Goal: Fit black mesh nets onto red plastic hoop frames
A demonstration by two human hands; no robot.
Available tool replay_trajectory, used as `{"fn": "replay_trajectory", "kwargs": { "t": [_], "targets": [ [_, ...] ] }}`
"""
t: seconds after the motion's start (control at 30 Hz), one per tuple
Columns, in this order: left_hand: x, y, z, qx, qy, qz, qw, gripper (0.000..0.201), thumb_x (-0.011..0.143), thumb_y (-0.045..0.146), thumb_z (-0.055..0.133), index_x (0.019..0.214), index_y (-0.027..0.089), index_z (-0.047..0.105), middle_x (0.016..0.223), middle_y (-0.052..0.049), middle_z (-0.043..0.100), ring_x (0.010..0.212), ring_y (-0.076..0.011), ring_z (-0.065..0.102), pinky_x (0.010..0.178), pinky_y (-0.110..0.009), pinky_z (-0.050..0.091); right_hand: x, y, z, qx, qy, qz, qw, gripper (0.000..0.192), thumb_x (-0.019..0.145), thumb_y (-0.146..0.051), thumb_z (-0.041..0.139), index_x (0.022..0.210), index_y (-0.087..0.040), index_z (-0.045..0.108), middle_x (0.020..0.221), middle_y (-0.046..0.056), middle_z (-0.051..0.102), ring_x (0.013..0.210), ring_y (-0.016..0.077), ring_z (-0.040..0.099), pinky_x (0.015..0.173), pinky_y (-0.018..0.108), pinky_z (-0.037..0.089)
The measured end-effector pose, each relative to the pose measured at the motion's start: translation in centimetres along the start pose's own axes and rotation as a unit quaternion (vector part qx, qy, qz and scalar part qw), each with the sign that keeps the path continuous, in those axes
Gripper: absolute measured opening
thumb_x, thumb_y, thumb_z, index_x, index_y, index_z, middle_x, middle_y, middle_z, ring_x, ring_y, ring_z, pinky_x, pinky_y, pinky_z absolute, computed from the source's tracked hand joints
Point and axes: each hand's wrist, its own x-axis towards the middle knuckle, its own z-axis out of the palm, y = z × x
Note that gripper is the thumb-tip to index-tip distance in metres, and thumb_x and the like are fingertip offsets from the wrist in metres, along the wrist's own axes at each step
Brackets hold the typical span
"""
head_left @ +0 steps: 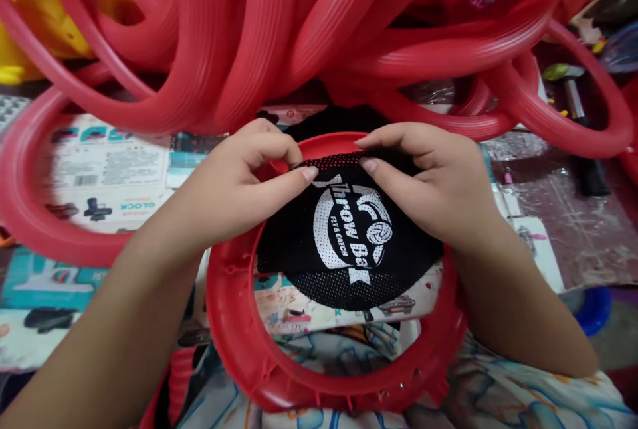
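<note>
A black mesh fabric piece (299, 226) with white "Throw Ball" print lies across a red plastic ring (234, 323). My left hand (254, 173) pinches the mesh's upper edge between thumb and forefinger, near the ring's far side. A short way to the right, my right hand (423, 180) pinches the same edge with thumb and fingers. Between both hands the mesh is stretched, and the red rim shows through its holes. The ring's near side rests at my lap, with small pegs along its inner face. More black fabric shows behind the far rim.
Several red ribbed rings (269, 24) are heaped at the back. Another red ring (30, 216) lies at left on printed cardboard (114, 170). A hammer (581, 117) is at right, near crumpled clear plastic (518, 147). Yellow plastic parts (44, 24) sit at the far left.
</note>
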Motion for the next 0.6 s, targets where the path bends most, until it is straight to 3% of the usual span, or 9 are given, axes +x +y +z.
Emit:
{"fn": "replay_trajectory", "kwargs": {
  "t": [0.1, 0.2, 0.27, 0.33, 0.4, 0.47, 0.53, 0.6],
  "targets": [
    [-0.7, -0.5, 0.5, -0.043, 0.003, 0.001, 0.999, 0.017, 0.084, 0.032, 0.065, 0.075, 0.02, 0.057, 0.102, -0.002, 0.063, 0.096, -0.0191, 0.059, 0.083, -0.033, 0.046, 0.0, -0.7, 0.1, 0.03, -0.06, 0.003, 0.998, 0.021, 0.09, -0.016, 0.058, 0.1, -0.022, 0.076, 0.097, -0.001, 0.077, 0.083, 0.0153, 0.069, 0.076, 0.028, 0.051],
    [-1.3, -0.2, 0.4, -0.072, -0.016, -0.013, 0.997, 0.014, 0.086, 0.029, 0.064, 0.078, 0.022, 0.054, 0.088, 0.001, 0.063, 0.082, -0.0155, 0.058, 0.069, -0.028, 0.044, 0.2, -0.9, 0.3, 0.035, -0.117, 0.01, 0.992, 0.014, 0.091, -0.027, 0.064, 0.087, -0.019, 0.076, 0.079, -0.002, 0.074, 0.069, 0.013, 0.065, 0.068, 0.026, 0.048],
    [-1.8, 0.1, 0.0, -0.025, -0.023, 0.008, 0.999, 0.013, 0.087, 0.031, 0.063, 0.08, 0.023, 0.056, 0.083, 0.002, 0.059, 0.076, -0.0142, 0.055, 0.066, -0.028, 0.043, 0.3, -0.7, 0.2, 0.037, -0.141, -0.011, 0.989, 0.017, 0.09, -0.033, 0.068, 0.083, -0.018, 0.075, 0.071, -0.002, 0.071, 0.064, 0.0119, 0.062, 0.065, 0.026, 0.047],
    [-2.3, 0.4, -0.5, 0.037, -0.04, 0.033, 0.998, 0.016, 0.087, 0.039, 0.064, 0.088, 0.023, 0.061, 0.092, 0.001, 0.061, 0.083, -0.0154, 0.056, 0.074, -0.029, 0.046, 0.3, -0.8, -0.1, 0.056, -0.187, -0.069, 0.978, 0.014, 0.09, -0.03, 0.069, 0.084, -0.018, 0.075, 0.071, -0.002, 0.071, 0.065, 0.0111, 0.062, 0.065, 0.025, 0.047],
    [-2.6, 0.6, -0.9, 0.023, -0.059, 0.023, 0.998, 0.027, 0.089, 0.05, 0.062, 0.1, 0.025, 0.063, 0.097, 0.0, 0.062, 0.086, -0.0164, 0.056, 0.079, -0.03, 0.047, 0.2, -1.4, -0.7, 0.093, -0.278, -0.143, 0.945, 0.012, 0.093, -0.023, 0.065, 0.087, -0.02, 0.075, 0.074, -0.002, 0.073, 0.068, 0.0094, 0.064, 0.067, 0.023, 0.048],
    [-2.6, 0.7, -1.2, -0.058, -0.048, -0.016, 0.997, 0.033, 0.094, 0.054, 0.053, 0.105, 0.024, 0.062, 0.097, -0.001, 0.063, 0.083, -0.0151, 0.056, 0.075, -0.029, 0.048, 0.1, -2.7, -1.6, 0.14, -0.397, -0.198, 0.885, 0.025, 0.1, -0.022, 0.054, 0.085, -0.022, 0.074, 0.074, -0.003, 0.073, 0.068, 0.0063, 0.065, 0.067, 0.019, 0.049],
    [-2.4, 1.0, -1.2, -0.118, -0.013, -0.039, 0.992, 0.031, 0.097, 0.049, 0.05, 0.102, 0.022, 0.063, 0.097, -0.003, 0.064, 0.083, -0.014, 0.058, 0.072, -0.028, 0.048, 0.0, -4.1, -2.5, 0.189, -0.511, -0.208, 0.812, 0.042, 0.105, -0.032, 0.046, 0.072, -0.026, 0.071, 0.068, -0.004, 0.07, 0.062, 0.004, 0.064, 0.062, 0.017, 0.048],
    [-2.4, 1.3, -1.2, -0.118, 0.01, -0.05, 0.992, 0.03, 0.094, 0.047, 0.054, 0.097, 0.02, 0.066, 0.098, -0.003, 0.066, 0.083, -0.014, 0.06, 0.069, -0.026, 0.049, -0.1, -5.1, -3.2, 0.225, -0.565, -0.178, 0.773, 0.047, 0.101, -0.048, 0.05, 0.061, -0.03, 0.067, 0.059, -0.007, 0.065, 0.059, 0.0035, 0.064, 0.059, 0.016, 0.048]
  ]
}}
